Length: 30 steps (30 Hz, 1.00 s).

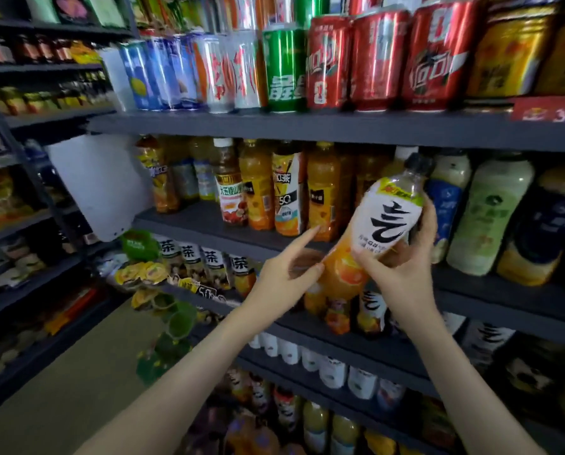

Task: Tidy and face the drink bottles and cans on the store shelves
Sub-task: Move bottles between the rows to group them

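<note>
My right hand (402, 257) grips a tilted orange soda bottle (378, 224) with a white label and a black cap, held in front of the middle shelf (208, 224). The bottle leans with its cap to the upper right. My left hand (284, 274) is at the bottle's orange lower part, thumb against it and index finger stretched out toward the shelf. Orange juice and tea bottles (258, 185) stand in a row on that shelf behind the hands.
Cans stand on the top shelf: blue (143, 77), green (284, 67), red (379, 57). Pale green and dark bottles (488, 215) stand at the right. Tea bottles (215, 264) and more sodas (371, 310) fill the shelf below. A second shelving unit (28, 192) is at the left across the floor.
</note>
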Available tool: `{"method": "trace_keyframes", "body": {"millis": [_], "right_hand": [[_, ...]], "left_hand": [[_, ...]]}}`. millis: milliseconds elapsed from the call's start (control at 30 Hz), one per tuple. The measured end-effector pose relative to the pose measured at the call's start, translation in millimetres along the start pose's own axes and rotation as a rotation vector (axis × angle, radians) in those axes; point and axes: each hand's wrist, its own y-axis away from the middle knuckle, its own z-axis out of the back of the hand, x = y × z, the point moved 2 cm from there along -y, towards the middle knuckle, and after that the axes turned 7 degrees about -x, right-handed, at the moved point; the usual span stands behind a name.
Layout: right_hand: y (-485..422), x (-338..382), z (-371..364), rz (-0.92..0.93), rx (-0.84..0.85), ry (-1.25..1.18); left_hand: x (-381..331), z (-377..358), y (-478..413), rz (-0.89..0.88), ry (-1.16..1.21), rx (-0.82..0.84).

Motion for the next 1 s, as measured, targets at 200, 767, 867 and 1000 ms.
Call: {"method": "trace_keyframes", "body": {"millis": [200, 767, 867, 1000], "right_hand": [[2, -9, -37, -0.014, -0.160, 0.097], [106, -67, -41, -0.377, -0.162, 0.274], [117, -87, -39, -0.527, -0.138, 0.276], [128, -121, -28, -0.591, -0.169, 0.372]], "left_hand": [[33, 57, -42, -0.058, 0.009, 0.129], [100, -4, 20, 0.043, 0.009, 0.625], [119, -11, 38, 0.036, -0.099, 0.580], [144, -36, 57, 0.082, -0.087, 0.562]]}}
